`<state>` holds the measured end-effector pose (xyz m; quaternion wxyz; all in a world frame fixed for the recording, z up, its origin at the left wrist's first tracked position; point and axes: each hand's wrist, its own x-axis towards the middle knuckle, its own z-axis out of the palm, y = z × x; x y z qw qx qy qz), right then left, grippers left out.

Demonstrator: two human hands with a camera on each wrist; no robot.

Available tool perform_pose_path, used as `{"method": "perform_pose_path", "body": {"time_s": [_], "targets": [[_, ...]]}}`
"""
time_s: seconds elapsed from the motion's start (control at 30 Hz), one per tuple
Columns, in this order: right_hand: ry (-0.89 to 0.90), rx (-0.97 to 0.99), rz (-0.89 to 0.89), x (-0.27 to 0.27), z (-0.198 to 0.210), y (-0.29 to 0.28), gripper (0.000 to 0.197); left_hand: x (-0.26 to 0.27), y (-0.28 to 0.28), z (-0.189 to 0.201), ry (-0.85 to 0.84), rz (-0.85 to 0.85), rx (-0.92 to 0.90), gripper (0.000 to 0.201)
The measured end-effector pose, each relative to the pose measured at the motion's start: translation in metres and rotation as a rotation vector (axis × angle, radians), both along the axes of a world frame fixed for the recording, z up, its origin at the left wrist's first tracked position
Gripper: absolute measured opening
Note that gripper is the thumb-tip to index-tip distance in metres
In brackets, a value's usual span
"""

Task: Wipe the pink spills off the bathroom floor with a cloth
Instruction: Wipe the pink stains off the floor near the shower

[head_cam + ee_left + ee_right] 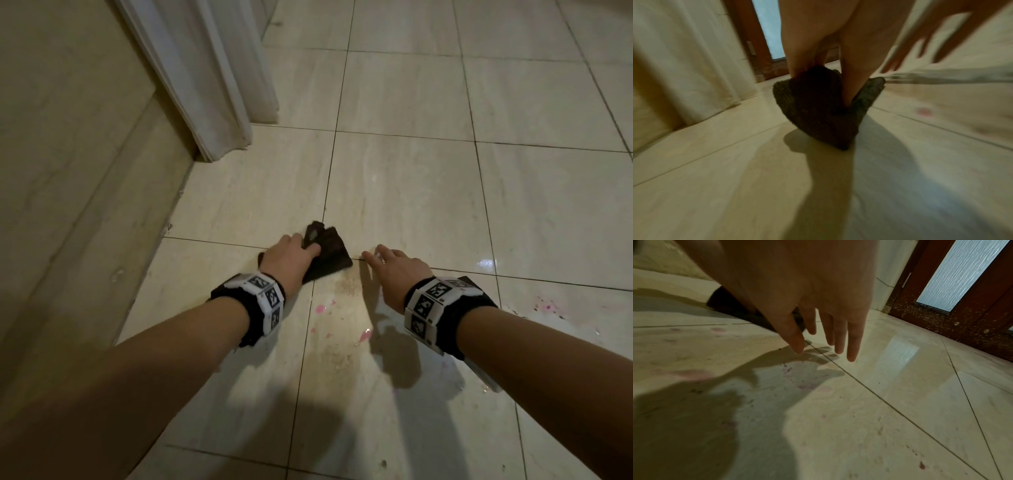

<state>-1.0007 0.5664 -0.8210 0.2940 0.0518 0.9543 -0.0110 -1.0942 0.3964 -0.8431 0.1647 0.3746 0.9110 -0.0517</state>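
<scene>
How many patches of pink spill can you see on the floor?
2 patches in the head view. One cluster of pink spots lies between the wrists, nearer the person than the dark cloth. A speckled patch lies right of the right hand. The arms may hide more.

A dark brown looped terry cloth [327, 253] sits under the left fingers, pink splatter spots [320, 309] mark the veined cream tiled floor [411, 192] behind them.
</scene>
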Motion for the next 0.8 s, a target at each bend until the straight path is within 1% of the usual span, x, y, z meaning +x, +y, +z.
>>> {"method": "perform_pose_path", "body": {"time_s": [0.1, 0.17, 0.2, 0.27, 0.33, 0.4, 0.43, 0.47, 0.53, 0.6, 0.67, 0.8], "targets": [[0.002, 0.034, 0.009, 0.0, 0.0, 0.002, 0.071, 0.036, -0.007, 0.001, -0.037, -0.166, 0.013, 0.042], [0.005, 0.043, 0.016, 0.001, 0.001, 0.002, 0.071, 0.049, -0.012, 0.001, -0.096, -0.218, 0.045, 0.04], [0.009, 0.037, 0.021, 0.001, 0.002, 0.0, 0.072, 0.049, -0.016, 0.003, -0.136, -0.188, 0.088, 0.039], [0.024, 0.008, 0.029, 0.0, 0.003, -0.005, 0.071, 0.035, -0.023, 0.01, -0.187, -0.062, 0.183, 0.04], [0.032, -0.029, 0.039, -0.001, 0.003, -0.014, 0.072, 0.01, -0.034, 0.015, -0.17, 0.07, 0.241, 0.044], [0.017, -0.055, 0.068, -0.001, 0.001, -0.025, 0.078, -0.014, -0.048, 0.014, -0.147, 0.189, 0.245, 0.047], [-0.001, -0.062, 0.088, -0.002, 0.0, -0.03, 0.081, -0.021, -0.054, 0.011, -0.138, 0.228, 0.212, 0.048], [-0.018, -0.063, 0.103, -0.002, -0.002, -0.035, 0.081, -0.024, -0.059, 0.007, -0.128, 0.24, 0.15, 0.052], [-0.034, -0.048, 0.113, -0.002, -0.007, -0.042, 0.079, -0.022, -0.063, -0.002, -0.091, 0.196, -0.004, 0.064], [-0.031, -0.035, 0.107, -0.001, -0.011, -0.045, 0.072, -0.016, -0.06, -0.011, -0.039, 0.145, -0.086, 0.069], [-0.027, -0.032, 0.109, -0.001, -0.012, -0.045, 0.067, -0.016, -0.056, -0.013, -0.013, 0.146, -0.068, 0.063], [-0.027, -0.037, 0.148, 0.0, -0.009, -0.039, 0.063, -0.017, -0.051, -0.008, -0.019, 0.176, 0.007, 0.054]]}}
